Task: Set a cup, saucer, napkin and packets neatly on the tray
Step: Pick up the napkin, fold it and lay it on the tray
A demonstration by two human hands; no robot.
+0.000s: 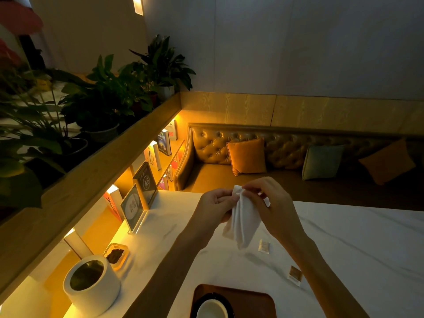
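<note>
Head view looks down on a smooth white table (348,249) with faint grey marble veining. At its near edge lies a brown tray (254,302) with rounded corners. It carries a dark round saucer (196,303) with a white cup (212,309) seated on it, both cut by the frame edge. Above the table and beyond the tray, a soft white napkin (244,218) hangs in loose vertical folds. The left hand (215,203) and right hand (274,203) both pinch its top edge, fingers curled close on the cloth. Two small square packets, one pale (263,246) and one brownish (294,275), lie flat on the table beside the right forearm, apart and off the tray.
</note>
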